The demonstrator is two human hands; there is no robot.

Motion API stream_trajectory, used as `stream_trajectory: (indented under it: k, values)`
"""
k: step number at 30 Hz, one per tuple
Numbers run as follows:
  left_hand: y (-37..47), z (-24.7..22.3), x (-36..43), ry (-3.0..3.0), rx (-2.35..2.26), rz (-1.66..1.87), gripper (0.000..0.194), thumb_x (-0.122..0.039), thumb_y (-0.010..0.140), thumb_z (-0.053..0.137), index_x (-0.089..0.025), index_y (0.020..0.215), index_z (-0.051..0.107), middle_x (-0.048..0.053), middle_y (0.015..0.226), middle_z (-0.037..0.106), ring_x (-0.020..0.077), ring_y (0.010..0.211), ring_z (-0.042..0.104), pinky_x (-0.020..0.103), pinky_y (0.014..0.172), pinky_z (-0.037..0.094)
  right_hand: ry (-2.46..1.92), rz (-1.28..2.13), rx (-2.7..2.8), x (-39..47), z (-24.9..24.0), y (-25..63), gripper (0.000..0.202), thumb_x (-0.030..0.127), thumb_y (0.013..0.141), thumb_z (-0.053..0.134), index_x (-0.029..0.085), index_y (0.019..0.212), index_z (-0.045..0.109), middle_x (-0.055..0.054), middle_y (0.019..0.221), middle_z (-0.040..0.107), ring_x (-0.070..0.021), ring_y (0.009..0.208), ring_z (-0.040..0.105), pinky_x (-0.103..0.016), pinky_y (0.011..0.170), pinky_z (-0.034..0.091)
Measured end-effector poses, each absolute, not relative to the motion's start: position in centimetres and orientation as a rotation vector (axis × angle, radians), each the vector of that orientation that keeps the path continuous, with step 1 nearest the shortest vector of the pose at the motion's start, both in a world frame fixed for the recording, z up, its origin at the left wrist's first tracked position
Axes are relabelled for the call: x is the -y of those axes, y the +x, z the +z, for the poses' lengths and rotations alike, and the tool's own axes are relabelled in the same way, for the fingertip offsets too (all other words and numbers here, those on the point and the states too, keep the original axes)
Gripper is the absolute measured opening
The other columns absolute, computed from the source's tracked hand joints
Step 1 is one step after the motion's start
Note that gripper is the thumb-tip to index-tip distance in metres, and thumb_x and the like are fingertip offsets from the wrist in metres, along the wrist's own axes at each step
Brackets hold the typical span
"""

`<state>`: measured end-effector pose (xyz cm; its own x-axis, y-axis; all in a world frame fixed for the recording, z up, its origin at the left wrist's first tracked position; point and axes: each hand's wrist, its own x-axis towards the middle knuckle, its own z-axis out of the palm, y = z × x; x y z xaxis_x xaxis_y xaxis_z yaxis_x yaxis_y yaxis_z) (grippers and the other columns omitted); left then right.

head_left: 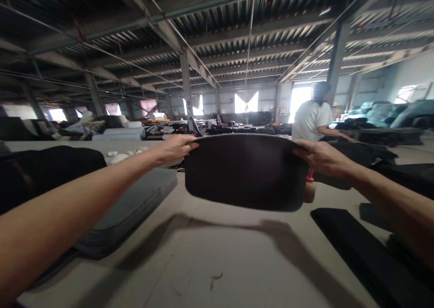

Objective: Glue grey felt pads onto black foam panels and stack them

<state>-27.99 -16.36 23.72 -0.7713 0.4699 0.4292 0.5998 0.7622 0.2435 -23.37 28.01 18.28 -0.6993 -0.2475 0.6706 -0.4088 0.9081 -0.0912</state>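
Note:
Both arms reach forward and hold up a dark, flat panel (242, 175) with rounded corners, raised above the pale table (203, 263). My left hand (178, 149) pinches its upper left corner. At the upper right corner, the fingers of my right hand (315, 155) are closed on the same panel. Its face is plain and nearly black, with a thin lighter rim along the edge. Partly hidden behind its right edge stands a small bottle (309, 189) with a red tip and yellowish contents.
A thick stack of grey sheets (135, 204) lies at the left, near black material (50, 172). Long dark strips (366, 258) rest at the right. A co-worker in a white shirt (310, 120) stands beyond the table, one arm over dark pieces (359, 159).

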Motion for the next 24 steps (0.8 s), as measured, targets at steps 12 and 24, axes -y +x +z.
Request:
stream_trajectory:
  k: [12, 24]
  values:
    - [-41.8, 6.7, 11.8, -0.774, 2.578, -0.417, 0.033, -0.021, 0.094, 0.048, -0.015, 0.122, 0.065, 0.012, 0.129, 0.064, 0.0257, 0.121, 0.058, 0.042, 0.109, 0.043, 0.334, -0.073, 2.549, -29.0, 5.3, -33.4, 0.052, 0.002, 0.084, 0.041, 0.016, 0.130, 0.060, -0.016, 0.133, 0.061, -0.0268, 0.118, 0.059, -0.038, 0.099, 0.045]
    - [-43.0, -0.1, 12.8, -0.818, 2.750, -0.451, 0.038, -0.011, 0.095, 0.047, -0.012, 0.132, 0.057, 0.015, 0.145, 0.051, 0.0245, 0.138, 0.044, 0.045, 0.119, 0.032, 0.336, -0.121, 2.753, -28.9, 0.0, -32.6, 0.048, 0.001, 0.087, 0.039, 0.018, 0.126, 0.062, -0.015, 0.131, 0.061, -0.0248, 0.115, 0.060, -0.036, 0.095, 0.047]
